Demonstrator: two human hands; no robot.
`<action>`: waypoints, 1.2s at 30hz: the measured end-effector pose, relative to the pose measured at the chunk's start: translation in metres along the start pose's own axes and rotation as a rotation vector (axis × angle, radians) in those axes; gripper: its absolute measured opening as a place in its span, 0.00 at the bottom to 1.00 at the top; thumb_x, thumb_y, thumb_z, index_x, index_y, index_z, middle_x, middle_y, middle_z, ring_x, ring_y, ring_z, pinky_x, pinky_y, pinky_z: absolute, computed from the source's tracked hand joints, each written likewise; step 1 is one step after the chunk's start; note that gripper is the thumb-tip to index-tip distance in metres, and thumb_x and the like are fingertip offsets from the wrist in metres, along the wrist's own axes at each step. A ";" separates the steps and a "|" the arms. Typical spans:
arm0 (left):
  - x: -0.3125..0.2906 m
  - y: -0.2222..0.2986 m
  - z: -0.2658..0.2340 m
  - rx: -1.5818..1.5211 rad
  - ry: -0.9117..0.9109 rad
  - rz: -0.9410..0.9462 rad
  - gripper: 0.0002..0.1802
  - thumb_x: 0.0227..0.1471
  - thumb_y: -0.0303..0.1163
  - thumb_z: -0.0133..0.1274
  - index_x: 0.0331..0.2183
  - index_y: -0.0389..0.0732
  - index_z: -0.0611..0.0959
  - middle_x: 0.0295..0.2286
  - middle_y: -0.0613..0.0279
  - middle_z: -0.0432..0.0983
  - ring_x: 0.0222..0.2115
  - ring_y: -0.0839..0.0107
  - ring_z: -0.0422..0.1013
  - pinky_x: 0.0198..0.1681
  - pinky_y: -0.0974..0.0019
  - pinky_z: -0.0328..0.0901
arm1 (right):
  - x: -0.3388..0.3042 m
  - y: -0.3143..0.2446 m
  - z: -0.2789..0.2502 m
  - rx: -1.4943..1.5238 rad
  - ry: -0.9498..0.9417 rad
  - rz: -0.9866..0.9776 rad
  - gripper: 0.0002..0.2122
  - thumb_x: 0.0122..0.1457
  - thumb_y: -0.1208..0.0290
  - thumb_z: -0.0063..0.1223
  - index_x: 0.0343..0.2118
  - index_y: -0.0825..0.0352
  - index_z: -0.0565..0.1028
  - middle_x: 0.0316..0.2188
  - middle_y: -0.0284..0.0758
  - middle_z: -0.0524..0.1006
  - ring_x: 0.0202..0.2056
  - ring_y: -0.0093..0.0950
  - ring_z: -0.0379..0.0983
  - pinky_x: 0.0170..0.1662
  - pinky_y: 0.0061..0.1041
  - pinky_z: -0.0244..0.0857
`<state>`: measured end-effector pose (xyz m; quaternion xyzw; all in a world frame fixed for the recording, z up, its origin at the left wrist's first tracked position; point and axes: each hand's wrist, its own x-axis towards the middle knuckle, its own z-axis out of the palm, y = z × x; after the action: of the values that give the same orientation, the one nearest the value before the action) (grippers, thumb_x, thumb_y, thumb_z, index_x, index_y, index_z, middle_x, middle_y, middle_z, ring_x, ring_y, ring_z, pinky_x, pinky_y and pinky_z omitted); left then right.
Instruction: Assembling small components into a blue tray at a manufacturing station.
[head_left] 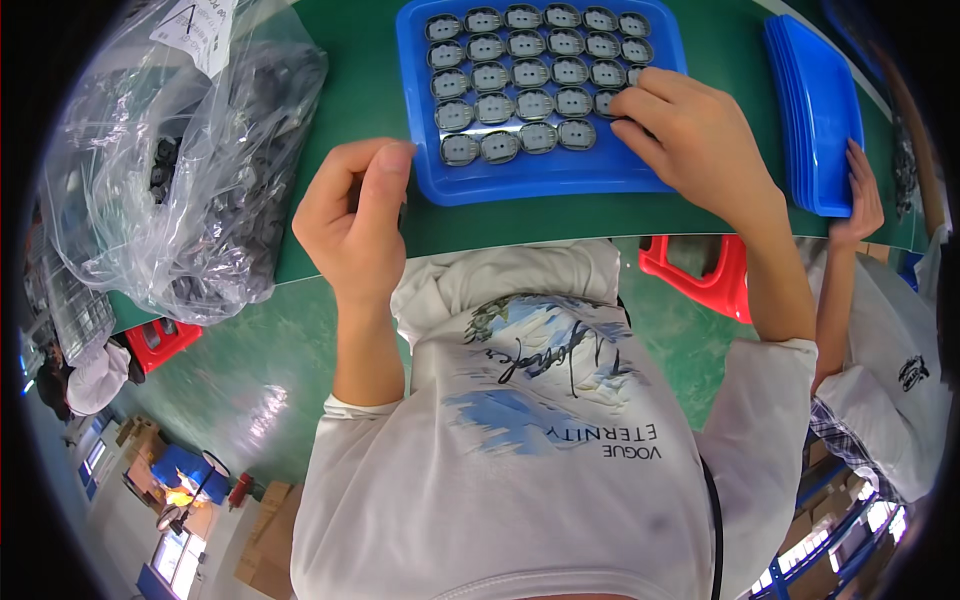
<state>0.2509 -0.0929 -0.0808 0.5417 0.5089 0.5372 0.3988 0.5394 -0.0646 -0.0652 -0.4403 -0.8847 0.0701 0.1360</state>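
Note:
A blue tray lies on the green table, filled with rows of oval grey plastic parts with dark rims. Over the tray's right side, the curled fingers of my right hand touch the edge of one oval part. Whether something sits between thumb and forefinger is hidden. My left hand is closed beside the tray's left edge, thumb pressed against the bent fingers. A dark sliver shows by its palm, too small to name.
A large clear bag of dark parts stands left on the green table. At the right, a co-worker's hand touches a stack of blue trays. Red stools stand below the table edge.

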 end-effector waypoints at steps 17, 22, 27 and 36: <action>-0.028 0.026 0.025 -0.051 -0.250 -0.009 0.11 0.60 0.36 0.51 0.40 0.40 0.73 0.31 0.61 0.68 0.29 0.72 0.66 0.34 0.67 0.65 | 0.007 -0.125 0.041 0.709 0.346 0.238 0.10 0.48 0.70 0.66 0.29 0.65 0.76 0.24 0.36 0.75 0.25 0.35 0.74 0.29 0.32 0.66; -0.038 0.014 0.033 0.038 -0.207 0.280 0.11 0.57 0.32 0.53 0.40 0.36 0.76 0.36 0.55 0.69 0.38 0.60 0.68 0.42 0.62 0.64 | 0.001 -0.117 0.051 0.688 0.442 0.352 0.13 0.55 0.65 0.58 0.26 0.70 0.71 0.19 0.37 0.68 0.22 0.27 0.62 0.27 0.27 0.57; -0.057 0.019 0.011 -0.009 -0.129 0.173 0.13 0.55 0.25 0.55 0.44 0.34 0.79 0.39 0.54 0.73 0.40 0.62 0.72 0.43 0.64 0.67 | 0.009 -0.128 0.041 0.751 0.461 0.279 0.05 0.54 0.78 0.58 0.29 0.73 0.73 0.22 0.36 0.73 0.25 0.25 0.67 0.29 0.26 0.59; -0.019 0.043 0.017 -0.128 -0.399 -0.115 0.14 0.54 0.26 0.56 0.44 0.34 0.79 0.35 0.57 0.76 0.30 0.71 0.76 0.33 0.67 0.70 | 0.013 -0.099 0.016 0.684 0.475 0.298 0.04 0.52 0.82 0.56 0.31 0.72 0.77 0.25 0.40 0.77 0.27 0.33 0.73 0.32 0.29 0.66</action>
<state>0.2746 -0.1169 -0.0439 0.5809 0.4148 0.4270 0.5551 0.4516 -0.1139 -0.0536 -0.4964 -0.6817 0.2748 0.4619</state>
